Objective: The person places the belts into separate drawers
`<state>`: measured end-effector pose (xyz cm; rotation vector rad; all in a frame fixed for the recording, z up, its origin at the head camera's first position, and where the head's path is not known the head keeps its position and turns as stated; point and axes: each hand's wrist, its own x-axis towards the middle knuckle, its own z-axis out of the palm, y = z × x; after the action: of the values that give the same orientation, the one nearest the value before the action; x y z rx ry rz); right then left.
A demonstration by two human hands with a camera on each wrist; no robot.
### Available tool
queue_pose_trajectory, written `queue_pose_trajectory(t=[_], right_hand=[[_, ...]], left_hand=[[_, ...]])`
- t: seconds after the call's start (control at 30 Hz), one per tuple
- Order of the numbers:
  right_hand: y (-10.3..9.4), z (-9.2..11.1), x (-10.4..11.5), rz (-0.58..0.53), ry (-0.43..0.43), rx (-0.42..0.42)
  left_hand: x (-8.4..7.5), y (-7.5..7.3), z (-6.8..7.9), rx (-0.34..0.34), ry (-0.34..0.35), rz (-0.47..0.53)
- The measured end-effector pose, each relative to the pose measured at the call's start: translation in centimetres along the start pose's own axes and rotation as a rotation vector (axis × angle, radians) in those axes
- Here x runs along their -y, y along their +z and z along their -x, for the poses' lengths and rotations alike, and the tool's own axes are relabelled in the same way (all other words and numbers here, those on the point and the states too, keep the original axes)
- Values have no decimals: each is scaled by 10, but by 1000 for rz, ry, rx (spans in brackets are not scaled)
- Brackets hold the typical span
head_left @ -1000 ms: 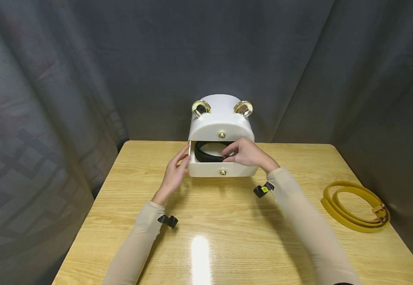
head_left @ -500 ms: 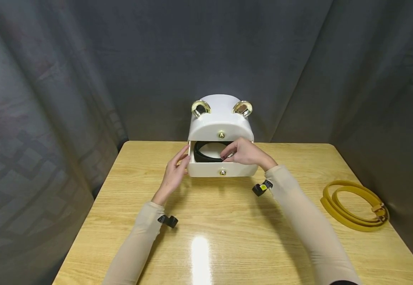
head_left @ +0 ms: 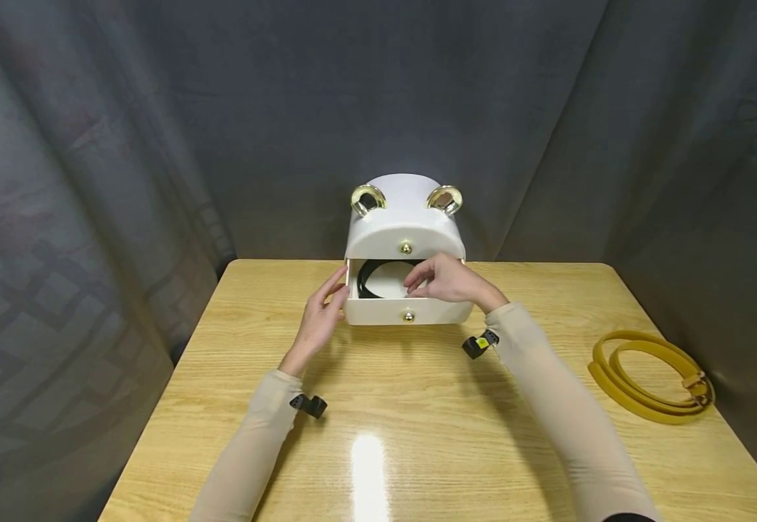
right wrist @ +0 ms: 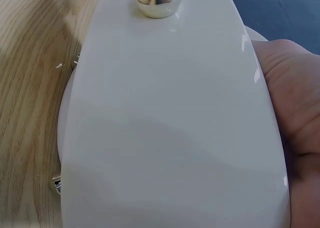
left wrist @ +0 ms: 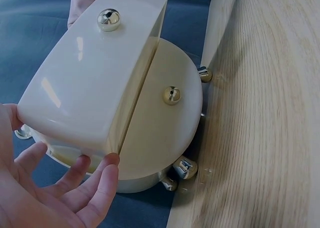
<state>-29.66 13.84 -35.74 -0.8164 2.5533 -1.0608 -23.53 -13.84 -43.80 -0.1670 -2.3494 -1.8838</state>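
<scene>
A white rounded cabinet (head_left: 404, 230) with gold ear-like rings stands at the back of the table, its lower drawer (head_left: 378, 312) pulled out. Inside lies a coiled black belt (head_left: 364, 280), looking like a dark ring; its front part is hidden behind the drawer front. My left hand (head_left: 318, 313) touches the drawer's left end with thumb and fingertips; the left wrist view shows them spread along its edge. My right hand (head_left: 450, 280) reaches over the drawer's right side, thumb and fingers slightly apart inside the coil. In the right wrist view the drawer front hides its fingertips.
A coiled mustard-yellow belt (head_left: 652, 377) lies on the right side of the wooden table (head_left: 431, 428). A grey curtain (head_left: 300, 130) hangs behind the table and along both sides. Gold knobs (head_left: 406, 247) stick out from the drawer fronts.
The black belt has dropped lower in the drawer, and its front band has gone out of sight behind the drawer front. Both hands have stayed almost in place.
</scene>
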Motion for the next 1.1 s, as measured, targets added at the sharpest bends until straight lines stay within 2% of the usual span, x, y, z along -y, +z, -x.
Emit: queue_pose_trajectory(t=[0.3, 0.73, 1.1], right_hand=[[0, 1, -1, 5, 12, -11], [-4, 4, -1, -73, -44, -38], [-5, 10, 0, -81, -48, -110]], left_hand=[[0, -1, 1, 17, -9, 14], [-1, -4, 1, 18, -7, 9], [-6, -8, 1, 15, -22, -61]])
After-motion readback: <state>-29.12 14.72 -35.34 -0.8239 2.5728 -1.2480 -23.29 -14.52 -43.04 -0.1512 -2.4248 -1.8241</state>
